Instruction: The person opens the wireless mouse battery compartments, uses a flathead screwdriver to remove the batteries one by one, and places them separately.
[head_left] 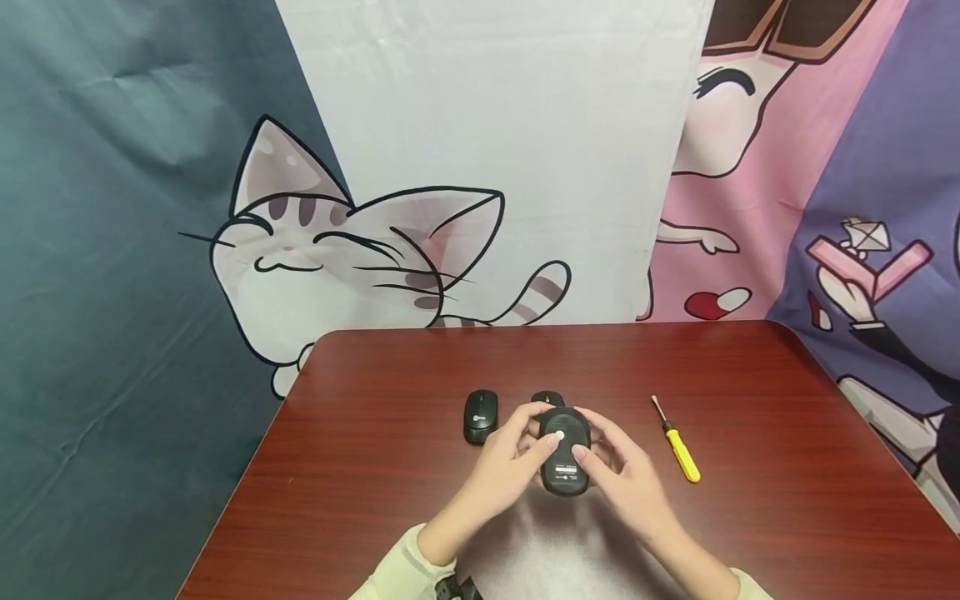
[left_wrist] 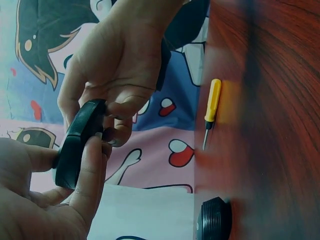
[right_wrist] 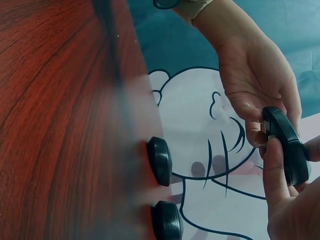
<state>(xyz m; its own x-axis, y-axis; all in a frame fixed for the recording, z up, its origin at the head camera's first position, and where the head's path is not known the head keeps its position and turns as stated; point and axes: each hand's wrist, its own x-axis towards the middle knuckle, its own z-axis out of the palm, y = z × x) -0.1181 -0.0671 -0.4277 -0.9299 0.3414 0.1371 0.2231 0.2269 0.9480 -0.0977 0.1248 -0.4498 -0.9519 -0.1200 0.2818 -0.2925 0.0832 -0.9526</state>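
Observation:
A black computer mouse (head_left: 566, 458) is held between both hands above the table, its underside with a label turned up in the head view. My left hand (head_left: 516, 454) grips its left side, the thumb pressed on the underside by a small white spot. My right hand (head_left: 621, 471) grips the opposite side, its thumb also on the underside. In both wrist views the mouse (left_wrist: 80, 145) shows edge-on, with fingers curled around its rim (right_wrist: 287, 145). Just behind the hands lies a second black mouse (head_left: 548, 397), partly hidden. A third black mouse (head_left: 481, 416) sits to the left.
On the right of the reddish-brown table (head_left: 360, 492) lies a screwdriver (head_left: 681, 451) with a yellow handle, its metal tip pointing away. Behind the table's far edge hangs a cloth backdrop (head_left: 495, 100) printed with cartoon figures.

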